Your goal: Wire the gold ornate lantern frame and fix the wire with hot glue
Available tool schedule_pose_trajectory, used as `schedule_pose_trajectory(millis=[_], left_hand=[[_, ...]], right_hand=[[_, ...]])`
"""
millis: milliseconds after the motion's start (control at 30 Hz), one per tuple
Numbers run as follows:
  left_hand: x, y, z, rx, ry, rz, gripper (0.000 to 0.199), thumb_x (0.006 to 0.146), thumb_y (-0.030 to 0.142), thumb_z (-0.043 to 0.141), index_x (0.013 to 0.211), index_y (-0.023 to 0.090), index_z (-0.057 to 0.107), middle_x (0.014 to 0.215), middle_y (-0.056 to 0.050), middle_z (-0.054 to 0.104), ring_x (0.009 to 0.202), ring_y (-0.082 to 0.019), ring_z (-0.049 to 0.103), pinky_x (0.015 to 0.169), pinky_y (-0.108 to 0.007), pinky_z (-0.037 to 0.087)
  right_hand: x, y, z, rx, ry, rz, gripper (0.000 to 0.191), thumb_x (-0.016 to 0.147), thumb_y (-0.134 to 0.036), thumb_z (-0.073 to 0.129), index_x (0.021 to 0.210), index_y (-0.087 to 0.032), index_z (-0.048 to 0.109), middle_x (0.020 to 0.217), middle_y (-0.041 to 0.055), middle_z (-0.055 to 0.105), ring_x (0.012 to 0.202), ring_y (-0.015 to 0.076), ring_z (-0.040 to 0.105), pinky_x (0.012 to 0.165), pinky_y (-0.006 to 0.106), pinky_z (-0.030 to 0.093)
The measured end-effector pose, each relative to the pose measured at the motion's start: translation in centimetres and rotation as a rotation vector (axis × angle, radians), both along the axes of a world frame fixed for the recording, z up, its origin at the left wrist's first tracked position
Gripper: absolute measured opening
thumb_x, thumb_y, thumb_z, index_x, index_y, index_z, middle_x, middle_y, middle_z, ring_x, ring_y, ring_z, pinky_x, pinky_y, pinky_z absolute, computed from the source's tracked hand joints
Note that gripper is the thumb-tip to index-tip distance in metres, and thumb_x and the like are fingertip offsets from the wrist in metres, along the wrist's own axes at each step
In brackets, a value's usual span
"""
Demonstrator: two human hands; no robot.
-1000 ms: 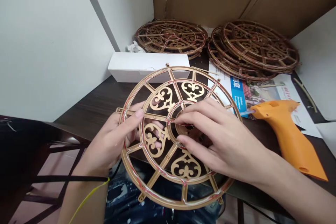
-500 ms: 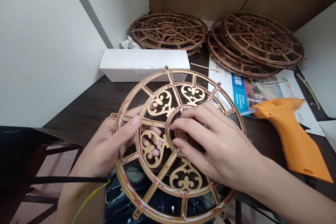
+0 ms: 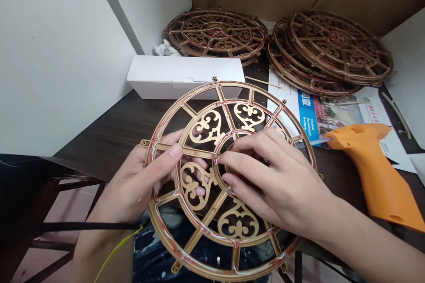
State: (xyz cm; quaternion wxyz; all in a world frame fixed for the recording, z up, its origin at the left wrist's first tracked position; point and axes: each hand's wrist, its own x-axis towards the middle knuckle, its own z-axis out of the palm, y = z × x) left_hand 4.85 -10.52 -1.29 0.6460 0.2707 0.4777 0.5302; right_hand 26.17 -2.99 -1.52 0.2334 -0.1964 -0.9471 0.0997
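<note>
Gold-brown openwork round frame (image 3: 210, 127) is held up in front of the person, tilted over the near edge of the dark wooden desk (image 3: 99, 143), with its lower part hanging past that edge above paint-spattered dark clothing (image 3: 156, 247). Handling is centred on the frame's inner ring, where thin red and white strands can be seen along the ribs. The left hand (image 3: 139, 181) is curled around the frame's left side, with the thumb (image 3: 175, 151) laid over a crossbar and the fingers (image 3: 199, 191) reaching behind it, visible through the openings. The right hand (image 3: 277, 181) is spread across the centre, its fingers bent over the ring; whether something small is being pinched there cannot be told, as the hub is largely hidden by those fingers. An orange hot-glue gun (image 3: 373, 170) lies to the right, near the rim, its nozzle resting toward a blue-and-white brochure (image 3: 307, 112). Two piles of similar frames are placed at the top: a lower one (image 3: 215, 33) at upper centre and a taller one (image 3: 332, 51) at upper right. A white carton (image 3: 184, 77) is set just behind the held frame, with crumpled tissue (image 3: 165, 48) beyond it. A dark chair (image 3: 43, 199) intrudes at lower left, and a yellow cable (image 3: 116, 254) crosses the left forearm.
</note>
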Motion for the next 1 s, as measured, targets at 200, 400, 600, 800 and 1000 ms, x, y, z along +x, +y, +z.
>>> schedule_pose_trajectory(millis=[200,400,600,800,1000], left_hand=[[-0.26,-0.18,-0.02,0.008,0.037,-0.023,0.037,0.094,0.037,0.069,0.129,0.024,0.076,0.115,-0.007,0.082,0.113,-0.032,0.075,0.092,-0.037,0.064],[-0.31,-0.28,0.01,-0.004,0.065,-0.032,0.041,0.095,0.038,0.068,0.133,0.024,0.073,0.120,-0.009,0.080,0.107,-0.032,0.076,0.083,-0.036,0.067],[-0.36,-0.43,-0.22,0.022,0.053,-0.030,0.037,0.096,0.037,0.065,0.129,0.023,0.075,0.123,-0.010,0.079,0.099,-0.030,0.079,0.081,-0.035,0.067],[-0.37,-0.43,-0.25,0.037,0.032,-0.036,0.038,0.097,0.036,0.065,0.131,0.022,0.074,0.116,-0.011,0.081,0.099,-0.033,0.079,0.075,-0.037,0.067],[-0.51,-0.51,-0.34,0.044,0.081,-0.046,0.036,0.098,0.037,0.063,0.131,0.026,0.074,0.129,-0.004,0.078,0.112,-0.031,0.075,0.077,-0.033,0.065]], right_hand=[[-0.09,0.27,0.08,0.144,-0.042,0.043,0.018,0.099,-0.020,0.063,0.116,-0.016,0.068,0.101,0.0100,0.069,0.086,0.0223,0.053,0.074,0.037,0.046],[-0.21,0.36,-0.05,0.118,-0.042,0.020,0.017,0.099,-0.022,0.062,0.114,-0.017,0.070,0.102,0.0090,0.069,0.090,0.0222,0.055,0.076,0.036,0.047],[0.05,0.25,-0.38,0.032,0.064,0.014,0.018,0.094,-0.020,0.069,0.111,-0.014,0.070,0.102,0.0084,0.068,0.088,0.0198,0.054,0.079,0.036,0.049],[0.38,0.33,-0.45,0.038,0.071,0.019,0.024,0.090,-0.020,0.077,0.113,-0.016,0.073,0.104,0.0071,0.071,0.089,0.0186,0.060,0.079,0.035,0.051],[0.57,0.30,-0.34,0.043,0.043,0.032,0.027,0.089,-0.021,0.079,0.115,-0.017,0.073,0.105,0.0062,0.072,0.089,0.0191,0.061,0.078,0.036,0.052]])
